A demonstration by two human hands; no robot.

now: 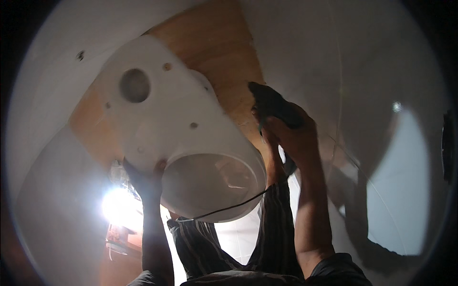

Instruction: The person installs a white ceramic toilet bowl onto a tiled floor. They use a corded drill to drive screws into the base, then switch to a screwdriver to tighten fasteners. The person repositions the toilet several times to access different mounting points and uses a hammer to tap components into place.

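A white ceramic toilet fixture (152,119) lies at the centre on a brown wooden board (224,43); it has an oval bowl, a large round hole and several small holes. My left hand (143,169) grips the fixture beside the bowl, dim against the light behind it. My right hand (293,131) is closed on a dark handheld tool (269,97), its nose over the board to the right of the fixture. A thin black cord (231,205) runs across the bowl's lower edge toward my right hand.
Pale tiled surfaces (372,62) curve round the board. A bright light (119,205) glares at lower left beside an orange-brown object (117,260). My legs (274,229) show below the fixture. A dark round-edged object (447,145) is at the far right.
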